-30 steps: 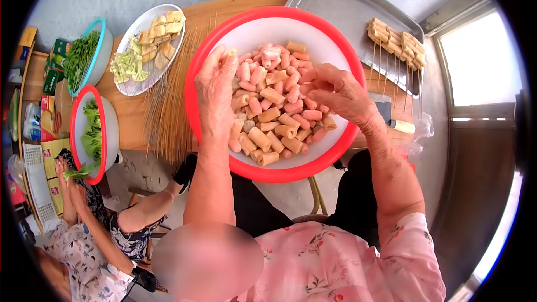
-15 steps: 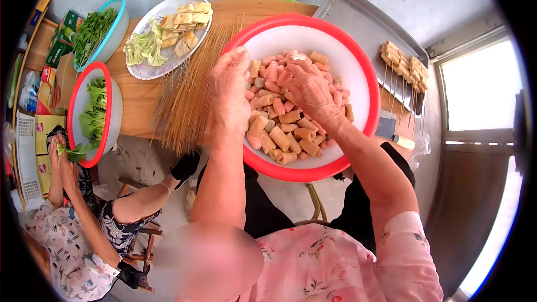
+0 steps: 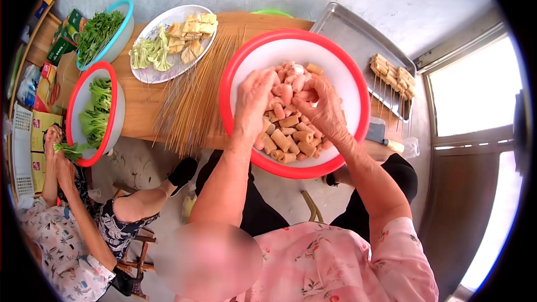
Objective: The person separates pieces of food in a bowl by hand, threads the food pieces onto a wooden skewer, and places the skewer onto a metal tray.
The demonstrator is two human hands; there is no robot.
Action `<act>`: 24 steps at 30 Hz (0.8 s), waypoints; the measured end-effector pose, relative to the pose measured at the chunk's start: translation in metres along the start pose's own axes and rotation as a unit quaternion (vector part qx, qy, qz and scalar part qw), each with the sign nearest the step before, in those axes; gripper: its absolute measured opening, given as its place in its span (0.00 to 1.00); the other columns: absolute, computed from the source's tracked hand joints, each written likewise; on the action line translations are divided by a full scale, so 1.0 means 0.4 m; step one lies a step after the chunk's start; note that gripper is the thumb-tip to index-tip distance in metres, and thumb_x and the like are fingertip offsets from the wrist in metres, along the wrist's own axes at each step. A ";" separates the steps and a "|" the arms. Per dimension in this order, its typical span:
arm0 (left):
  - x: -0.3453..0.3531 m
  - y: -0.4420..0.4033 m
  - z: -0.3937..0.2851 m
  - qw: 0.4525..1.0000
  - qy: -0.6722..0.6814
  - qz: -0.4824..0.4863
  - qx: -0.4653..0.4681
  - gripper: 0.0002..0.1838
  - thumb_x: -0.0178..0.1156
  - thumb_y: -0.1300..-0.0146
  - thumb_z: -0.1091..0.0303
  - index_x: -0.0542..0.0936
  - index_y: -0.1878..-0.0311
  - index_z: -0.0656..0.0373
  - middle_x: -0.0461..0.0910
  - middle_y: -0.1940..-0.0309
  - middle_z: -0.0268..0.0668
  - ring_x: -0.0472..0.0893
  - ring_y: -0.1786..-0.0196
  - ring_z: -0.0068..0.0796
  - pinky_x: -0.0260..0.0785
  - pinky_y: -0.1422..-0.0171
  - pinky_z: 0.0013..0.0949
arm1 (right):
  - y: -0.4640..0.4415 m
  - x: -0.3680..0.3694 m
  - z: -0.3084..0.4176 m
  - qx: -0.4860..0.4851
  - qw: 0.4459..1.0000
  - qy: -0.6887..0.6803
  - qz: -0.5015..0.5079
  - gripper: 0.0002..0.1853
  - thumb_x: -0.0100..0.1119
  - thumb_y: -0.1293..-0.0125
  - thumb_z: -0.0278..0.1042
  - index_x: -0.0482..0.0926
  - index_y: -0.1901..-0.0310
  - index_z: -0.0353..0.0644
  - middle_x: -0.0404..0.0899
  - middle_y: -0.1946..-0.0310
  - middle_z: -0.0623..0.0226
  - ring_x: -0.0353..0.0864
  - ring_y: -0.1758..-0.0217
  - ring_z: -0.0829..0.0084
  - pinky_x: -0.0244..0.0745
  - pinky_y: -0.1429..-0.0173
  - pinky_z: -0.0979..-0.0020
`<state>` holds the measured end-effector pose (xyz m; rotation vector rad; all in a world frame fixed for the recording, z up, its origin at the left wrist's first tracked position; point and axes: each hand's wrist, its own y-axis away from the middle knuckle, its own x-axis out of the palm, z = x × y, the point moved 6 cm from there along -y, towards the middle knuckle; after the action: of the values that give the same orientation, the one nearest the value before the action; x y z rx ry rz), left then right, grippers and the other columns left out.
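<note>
A white basin with a red rim [image 3: 352, 128] holds pink sausage pieces [image 3: 286, 94] and tan tube-shaped pieces [image 3: 281, 140]. Both hands are over it, a short gap apart. My left hand [image 3: 254, 99] is at the basin's left side, its fingers closed at the edge of the pink pieces; what they grip is too small to make out. Facing it from the right, my right hand [image 3: 323, 106] has thumb and forefinger bent together in a pinch, and what is between them cannot be made out.
Thin wooden skewers [image 3: 193, 100] lie left of the basin, beside a plate [image 3: 146, 74] of cut food. Two basins of greens [image 3: 96, 109] stand further left, near another person's hands [image 3: 59, 159]. A metal tray [image 3: 358, 36] with filled skewers [image 3: 392, 75] and a cleaver [image 3: 377, 131] are at right.
My right hand has drawn back from the pile's upper part toward the right. My left hand has moved in from the rim over the pieces, so the hands are closer together.
</note>
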<state>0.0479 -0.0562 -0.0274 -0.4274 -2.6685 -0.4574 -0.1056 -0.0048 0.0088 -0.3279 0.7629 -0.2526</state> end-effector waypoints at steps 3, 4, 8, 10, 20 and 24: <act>0.097 0.042 0.024 0.988 -0.060 0.123 0.076 0.22 0.60 0.37 0.50 0.77 0.52 0.61 0.76 0.55 0.34 0.75 0.52 0.24 0.69 0.47 0.31 | 0.040 -0.035 0.037 0.105 0.991 -0.072 0.052 0.16 0.70 0.51 0.33 0.77 0.62 0.39 0.77 0.69 0.64 0.77 0.62 0.65 0.72 0.57 0.64; 0.106 0.039 0.043 0.988 -0.046 0.087 0.117 0.20 0.59 0.36 0.52 0.77 0.53 0.61 0.75 0.55 0.33 0.76 0.54 0.22 0.74 0.52 0.28 | 0.054 -0.032 0.021 0.101 0.993 -0.038 0.040 0.16 0.70 0.52 0.34 0.77 0.63 0.40 0.77 0.67 0.65 0.75 0.55 0.66 0.69 0.51 0.63; 0.131 0.071 0.081 0.987 0.127 0.087 0.044 0.20 0.59 0.35 0.62 0.70 0.46 0.63 0.77 0.56 0.39 0.80 0.58 0.25 0.77 0.59 0.23 | 0.106 -0.024 -0.001 0.033 0.997 -0.076 0.003 0.23 0.76 0.58 0.42 0.78 0.61 0.42 0.77 0.66 0.65 0.74 0.54 0.64 0.59 0.40 0.61; 0.143 0.103 0.080 0.987 0.137 0.076 0.038 0.19 0.61 0.36 0.63 0.71 0.48 0.63 0.78 0.57 0.40 0.81 0.59 0.25 0.78 0.59 0.24 | 0.122 -0.045 0.033 0.003 0.998 -0.059 0.012 0.25 0.76 0.60 0.43 0.78 0.61 0.42 0.76 0.67 0.65 0.73 0.54 0.62 0.56 0.37 0.60; 0.110 0.163 0.138 0.987 0.152 -0.018 0.055 0.12 0.63 0.38 0.68 0.73 0.56 0.60 0.77 0.65 0.33 0.79 0.64 0.21 0.75 0.64 0.21 | 0.194 -0.019 0.129 -0.017 0.999 0.012 0.050 0.22 0.72 0.54 0.37 0.71 0.61 0.38 0.73 0.60 0.54 0.70 0.52 0.55 0.61 0.41 0.54; 0.070 0.130 0.151 0.983 0.167 -0.062 0.049 0.13 0.63 0.38 0.64 0.75 0.55 0.62 0.79 0.59 0.37 0.80 0.59 0.24 0.76 0.59 0.24 | 0.202 0.008 0.107 0.042 0.997 -0.040 0.055 0.20 0.70 0.50 0.34 0.72 0.58 0.36 0.74 0.62 0.54 0.74 0.57 0.57 0.69 0.52 0.61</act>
<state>0.0221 0.0192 -0.0546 -0.1407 -2.3847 -0.3929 -0.0645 0.0769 0.0052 -0.2149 0.6874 -0.1670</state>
